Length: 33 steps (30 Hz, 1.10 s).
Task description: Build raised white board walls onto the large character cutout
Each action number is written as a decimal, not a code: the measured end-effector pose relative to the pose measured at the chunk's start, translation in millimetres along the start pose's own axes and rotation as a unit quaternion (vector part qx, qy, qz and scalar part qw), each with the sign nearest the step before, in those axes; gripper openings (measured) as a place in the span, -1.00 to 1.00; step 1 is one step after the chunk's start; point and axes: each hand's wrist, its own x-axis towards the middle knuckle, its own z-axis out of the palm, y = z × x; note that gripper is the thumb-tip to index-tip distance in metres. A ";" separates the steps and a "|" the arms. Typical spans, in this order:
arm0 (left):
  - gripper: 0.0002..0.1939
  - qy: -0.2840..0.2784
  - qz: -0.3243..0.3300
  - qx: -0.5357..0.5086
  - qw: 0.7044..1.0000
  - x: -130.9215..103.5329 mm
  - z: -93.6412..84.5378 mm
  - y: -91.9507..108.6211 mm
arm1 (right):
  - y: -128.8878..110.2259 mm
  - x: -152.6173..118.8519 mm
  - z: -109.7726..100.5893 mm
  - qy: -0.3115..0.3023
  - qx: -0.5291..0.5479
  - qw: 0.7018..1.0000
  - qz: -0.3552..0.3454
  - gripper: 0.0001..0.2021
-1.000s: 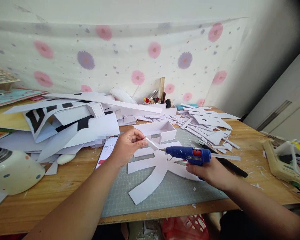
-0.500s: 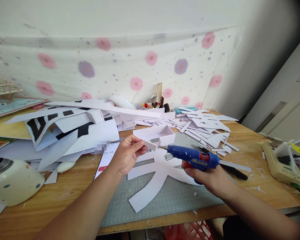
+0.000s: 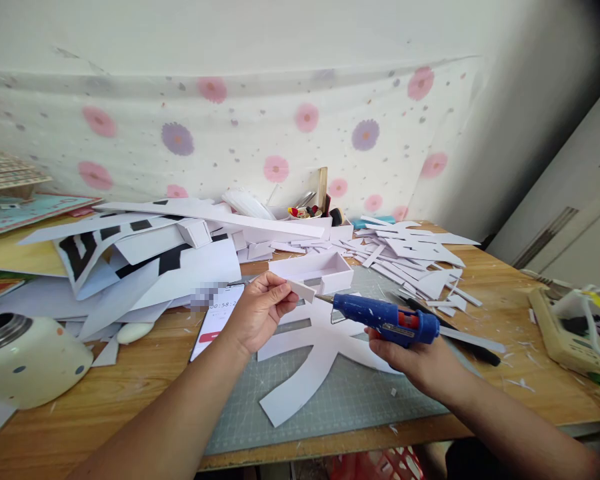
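Observation:
Between its thumb and fingers, my left hand pinches a small white strip above the green cutting mat. My right hand is wrapped round a blue glue gun, its nozzle pointing left, at or very near the strip's right end; whether they touch I cannot tell. Just behind stands an open white box with a gap in its front wall. Under both hands a large white cut-out shape lies flat on the mat, partly hidden by the glue gun.
A phone showing a timer lies left of the mat. White offcuts pile up at the back right, large sheets at the left. A flask stands far left. A black-handled tool and a beige power strip are at the right.
The view has shifted slightly. The glue gun's nozzle has moved a little left relative to the strip's end. Both hands keep their holds.

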 end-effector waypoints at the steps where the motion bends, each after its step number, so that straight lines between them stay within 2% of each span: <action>1: -0.66 0.001 0.000 -0.001 1.000 0.1 0.1 0.0 | -0.4 -0.3 0.2 -0.004 -0.002 1.000 0.001 -0.86; 5: -0.67 0.003 0.001 0.004 1.000 0.6 -1.0 -0.4 | -3.3 -0.3 1.3 0.003 0.003 1.000 0.005 -0.83; 10: -0.68 0.009 0.005 0.002 1.000 1.2 -2.5 -1.2 | -5.6 1.6 1.2 -0.027 -0.009 1.000 0.010 -0.85; 14: -0.68 0.022 0.010 -0.010 1.000 2.0 -2.7 -1.4 | -1.6 2.0 0.9 -0.039 -0.039 0.998 -0.013 -0.91; 18: -0.71 0.052 0.075 0.057 0.994 4.0 -5.4 -2.2 | 0.2 1.3 -2.3 -0.028 -0.035 0.999 -0.010 -0.90; 22: -0.78 0.079 0.181 0.243 0.950 6.8 -11.3 -6.0 | 1.3 1.3 -11.8 0.030 0.007 0.999 0.043 -0.87; 27: -0.92 0.040 0.275 0.410 0.869 10.6 -15.4 -12.0 | 5.8 1.3 -26.8 0.041 0.007 0.998 0.052 -0.88; 29: -0.96 0.033 0.302 0.453 0.838 11.6 -14.6 -13.5 | 6.8 0.5 -30.8 0.040 0.010 0.998 0.052 -0.88; 33: -0.92 0.032 0.329 0.491 0.806 11.9 -12.2 -15.9 | 7.1 -1.5 -36.3 0.054 0.028 0.996 0.069 -0.88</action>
